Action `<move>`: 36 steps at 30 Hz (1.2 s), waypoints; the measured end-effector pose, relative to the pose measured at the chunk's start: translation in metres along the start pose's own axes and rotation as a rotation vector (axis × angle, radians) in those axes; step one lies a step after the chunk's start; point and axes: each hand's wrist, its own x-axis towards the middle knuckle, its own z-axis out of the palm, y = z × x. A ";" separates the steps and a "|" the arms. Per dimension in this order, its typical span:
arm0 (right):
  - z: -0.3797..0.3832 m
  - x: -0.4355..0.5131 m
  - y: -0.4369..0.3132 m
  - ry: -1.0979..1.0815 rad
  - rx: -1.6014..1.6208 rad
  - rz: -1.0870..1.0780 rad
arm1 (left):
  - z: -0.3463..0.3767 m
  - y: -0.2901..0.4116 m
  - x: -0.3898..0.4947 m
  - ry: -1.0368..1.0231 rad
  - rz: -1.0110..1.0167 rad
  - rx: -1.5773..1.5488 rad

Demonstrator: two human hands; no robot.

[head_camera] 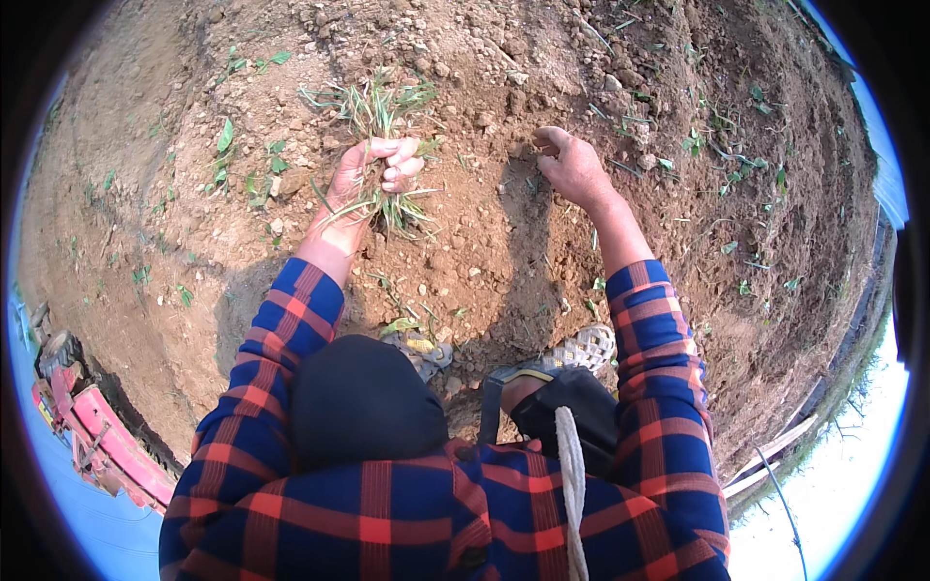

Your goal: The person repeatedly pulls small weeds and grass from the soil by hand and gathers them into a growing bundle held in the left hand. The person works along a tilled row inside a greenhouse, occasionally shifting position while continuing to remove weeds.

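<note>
My left hand (381, 165) is closed around a bunch of green grass (378, 109). Blades spread out above the fist, and more stick out below it over the wrist. To the right, my right hand (570, 163) hovers close over the brown soil (465, 240), its fingers loosely bent and the thumb apart from them. I see nothing held in it, though its palm side is hidden. Between and below the hands are my shoes, a left shoe (421, 352) and a woven right shoe (581, 348), both on the soil.
Small leafy weeds (225, 138) and loose green scraps (741, 171) dot the cloddy ground. At the lower left stands a red machine (109, 436) with a wheel (59, 352). Pale boards (770, 447) edge the plot at the right. A white cord (570, 486) hangs at my chest.
</note>
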 end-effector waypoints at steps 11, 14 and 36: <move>0.059 -0.006 -0.040 0.315 -0.205 -0.225 | 0.001 0.001 -0.004 -0.034 -0.020 -0.040; 0.058 -0.004 -0.033 0.352 -0.181 -0.222 | -0.003 0.000 0.001 -0.032 -0.023 -0.041; 0.001 0.001 0.008 0.232 -0.691 -0.134 | -0.004 -0.003 -0.003 -0.001 -0.039 -0.019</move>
